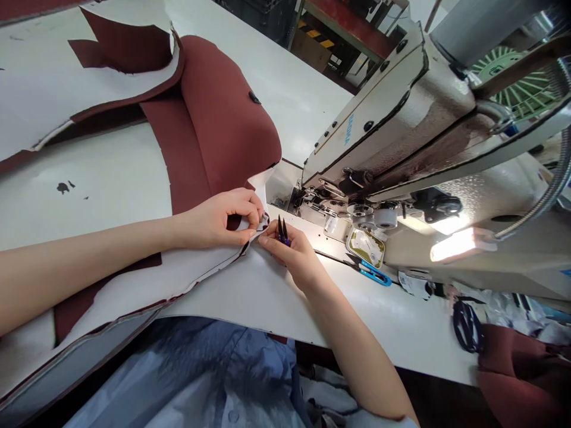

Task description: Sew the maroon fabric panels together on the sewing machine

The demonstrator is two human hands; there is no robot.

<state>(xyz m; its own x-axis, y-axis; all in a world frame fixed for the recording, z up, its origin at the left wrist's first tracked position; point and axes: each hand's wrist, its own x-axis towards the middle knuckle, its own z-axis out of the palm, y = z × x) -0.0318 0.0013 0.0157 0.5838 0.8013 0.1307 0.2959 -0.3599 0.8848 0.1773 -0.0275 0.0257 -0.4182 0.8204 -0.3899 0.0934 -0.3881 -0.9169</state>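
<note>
A large maroon cover (229, 113) with a white backing lies across the table, its sewn edge running toward me. My left hand (236, 217) pinches a corner of that edge, where the white backing folds over. Close beside it, my right hand (288, 246) is closed around small thread snips (282, 232), whose dark blades point up out of the fist. The right thumb and forefinger meet the same corner of the cover. What exactly lies between those fingertips is hidden.
Right of my hands stands a sewing machine (379, 131) with a lit lamp (452, 245). Blue-handled snips (372, 272) and a small tin (366, 246) lie by its base. More maroon fabric (517, 374) hangs at the right table edge. Dark scraps (65, 187) lie on the left.
</note>
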